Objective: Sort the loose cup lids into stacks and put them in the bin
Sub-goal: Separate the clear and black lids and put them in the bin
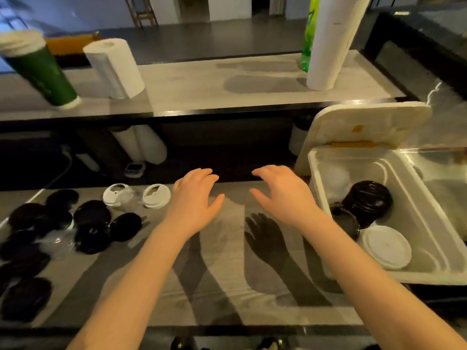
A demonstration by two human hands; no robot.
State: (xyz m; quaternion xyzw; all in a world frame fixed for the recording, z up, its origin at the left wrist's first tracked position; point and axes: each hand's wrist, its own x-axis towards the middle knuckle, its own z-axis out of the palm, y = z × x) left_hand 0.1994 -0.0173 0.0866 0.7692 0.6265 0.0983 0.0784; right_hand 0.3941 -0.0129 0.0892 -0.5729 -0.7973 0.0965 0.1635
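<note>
Several loose black lids (92, 214) lie scattered on the left of the grey counter, with two white lids (156, 195) behind them and a clear lid (54, 242) among them. The white foam bin (417, 218) stands at the right with its cover tipped back. Inside it a stack of black lids (367, 200) lies on its side next to a white lid (386, 246). My left hand (195, 195) and my right hand (280, 194) hover side by side over the counter's middle, fingers relaxed and empty.
A raised shelf behind holds a green cup stack (40, 72), a paper towel roll (115, 68), a tall white roll (331, 41) and a green bottle (309, 34). A dark glass case (417, 54) stands at far right.
</note>
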